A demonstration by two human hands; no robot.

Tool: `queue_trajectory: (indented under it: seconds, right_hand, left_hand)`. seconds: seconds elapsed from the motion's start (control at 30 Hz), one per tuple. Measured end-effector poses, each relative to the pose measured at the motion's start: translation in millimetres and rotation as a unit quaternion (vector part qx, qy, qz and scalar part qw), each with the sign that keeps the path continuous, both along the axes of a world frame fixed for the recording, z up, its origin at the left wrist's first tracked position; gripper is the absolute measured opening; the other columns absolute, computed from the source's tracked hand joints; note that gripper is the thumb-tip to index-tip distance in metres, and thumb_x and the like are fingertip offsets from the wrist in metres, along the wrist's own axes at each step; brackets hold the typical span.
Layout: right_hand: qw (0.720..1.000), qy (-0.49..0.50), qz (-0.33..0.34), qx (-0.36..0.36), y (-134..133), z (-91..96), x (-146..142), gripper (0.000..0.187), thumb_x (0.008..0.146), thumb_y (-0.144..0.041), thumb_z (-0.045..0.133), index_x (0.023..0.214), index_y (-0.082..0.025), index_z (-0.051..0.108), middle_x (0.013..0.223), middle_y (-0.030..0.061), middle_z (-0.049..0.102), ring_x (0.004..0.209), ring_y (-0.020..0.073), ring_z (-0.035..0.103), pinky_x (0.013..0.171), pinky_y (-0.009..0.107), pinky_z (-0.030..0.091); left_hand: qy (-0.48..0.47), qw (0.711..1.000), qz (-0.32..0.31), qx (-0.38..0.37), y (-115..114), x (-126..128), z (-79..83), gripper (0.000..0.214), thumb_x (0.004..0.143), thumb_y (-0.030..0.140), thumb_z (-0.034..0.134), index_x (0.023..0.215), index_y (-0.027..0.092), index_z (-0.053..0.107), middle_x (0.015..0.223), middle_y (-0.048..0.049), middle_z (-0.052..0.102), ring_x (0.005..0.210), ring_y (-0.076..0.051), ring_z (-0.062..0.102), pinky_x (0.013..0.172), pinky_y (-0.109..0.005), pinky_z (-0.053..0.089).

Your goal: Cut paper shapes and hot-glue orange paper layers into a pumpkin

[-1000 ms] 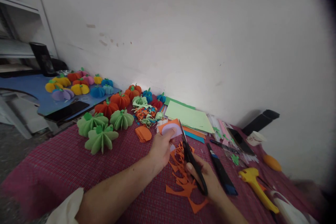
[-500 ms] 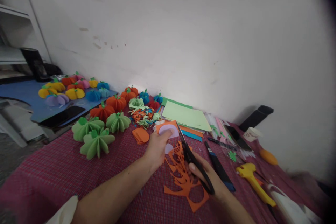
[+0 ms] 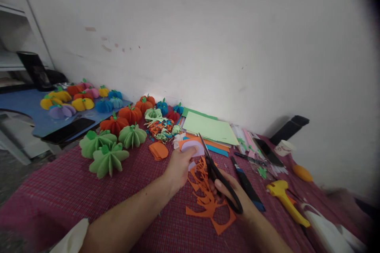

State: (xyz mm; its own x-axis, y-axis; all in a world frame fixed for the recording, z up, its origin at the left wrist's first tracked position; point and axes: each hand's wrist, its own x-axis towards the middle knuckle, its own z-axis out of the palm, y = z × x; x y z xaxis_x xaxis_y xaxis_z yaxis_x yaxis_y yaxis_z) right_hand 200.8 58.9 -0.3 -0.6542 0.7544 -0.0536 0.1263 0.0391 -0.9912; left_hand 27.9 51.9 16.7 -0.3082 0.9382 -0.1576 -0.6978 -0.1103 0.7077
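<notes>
My left hand (image 3: 180, 166) pinches a piece of orange paper (image 3: 184, 141) together with a rounded lilac paper shape (image 3: 200, 149) lying on top of it. My right hand (image 3: 227, 189) is closed round the handles of black-handled scissors (image 3: 218, 173). The scissor blades point away from me, right beside the edge of the held paper. Below them lie curly orange paper scraps (image 3: 204, 205) with round cut-outs. Another lilac paper piece (image 3: 192, 166) shows under my left hand. A small stack of rounded orange paper pieces (image 3: 158, 151) rests to the left.
Green paper pumpkins (image 3: 109, 159) stand left, with more coloured ones behind. Paper sheets (image 3: 209, 126) lie against the wall. Rightward are a dark blue-ended tool (image 3: 248, 185), a yellow glue gun (image 3: 285, 201), a paper cup (image 3: 284, 148) and a phone (image 3: 269, 152). A second phone (image 3: 69, 130) lies left.
The orange margin around the lilac shape has become smaller, mostly gone from its upper right side. Both hands stay in nearly the same place; the view has shifted slightly.
</notes>
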Motion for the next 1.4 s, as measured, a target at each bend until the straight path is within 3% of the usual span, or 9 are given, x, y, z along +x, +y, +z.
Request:
queue_trajectory:
  seconds: [0.3, 0.43, 0.77, 1.1, 1.4]
  right_hand:
    - [1.000, -0.004, -0.012, 0.002, 1.7, -13.7, 2.7, 0.034, 0.082, -0.046, 0.056, 0.101, -0.018, 0.052, 0.071, -0.0015, 0.048, 0.056, 0.0084, 0.044, 0.050, 0.021, 0.032]
    - [1.000, -0.014, -0.024, 0.013, 0.3, -9.7, -0.1, 0.033, 0.081, -0.047, 0.057, 0.090, -0.016, 0.052, 0.067, -0.0025, 0.046, 0.055, 0.0077, 0.042, 0.051, 0.020, 0.031]
    - [0.999, -0.023, -0.006, 0.025, 2.5, -7.7, 5.9, 0.031, 0.082, -0.046, 0.056, 0.083, -0.016, 0.050, 0.065, -0.0030, 0.044, 0.053, 0.0068, 0.039, 0.049, 0.020, 0.031]
    - [0.997, -0.053, 0.023, 0.057, 3.4, 10.2, 11.9, 0.033, 0.082, -0.047, 0.054, 0.073, -0.016, 0.049, 0.063, -0.0031, 0.042, 0.052, 0.0070, 0.037, 0.048, 0.020, 0.029]
    - [0.997, -0.033, 0.063, 0.039, 12.5, 11.5, 26.9, 0.030, 0.081, -0.045, 0.057, 0.076, -0.016, 0.051, 0.061, -0.0038, 0.044, 0.050, 0.0066, 0.038, 0.047, 0.019, 0.031]
  left_hand:
    - [-0.021, 1.000, -0.018, 0.012, -2.0, 1.4, -1.3, 0.014, 0.058, 0.019, 0.071, 0.068, 0.013, 0.062, 0.062, -0.0007, 0.064, 0.054, -0.012, 0.058, 0.059, -0.026, 0.046]
    - [-0.020, 1.000, -0.020, 0.012, -1.9, 1.2, -1.6, 0.013, 0.059, 0.018, 0.070, 0.067, 0.012, 0.062, 0.061, -0.0007, 0.064, 0.054, -0.012, 0.058, 0.058, -0.025, 0.046]
    - [-0.008, 1.000, -0.020, 0.013, -0.5, 1.2, -0.5, 0.013, 0.059, 0.018, 0.069, 0.069, 0.012, 0.062, 0.062, -0.0004, 0.064, 0.055, -0.012, 0.058, 0.060, -0.025, 0.046]
    - [0.017, 0.999, -0.034, 0.038, -0.5, -0.2, -0.7, 0.014, 0.060, 0.019, 0.070, 0.068, 0.011, 0.061, 0.065, -0.0024, 0.064, 0.058, -0.013, 0.059, 0.060, -0.027, 0.048]
    - [0.033, 0.998, -0.035, 0.034, -2.8, 0.3, 2.1, 0.013, 0.060, 0.015, 0.069, 0.071, 0.013, 0.062, 0.064, 0.0008, 0.064, 0.059, -0.011, 0.059, 0.056, -0.021, 0.045]
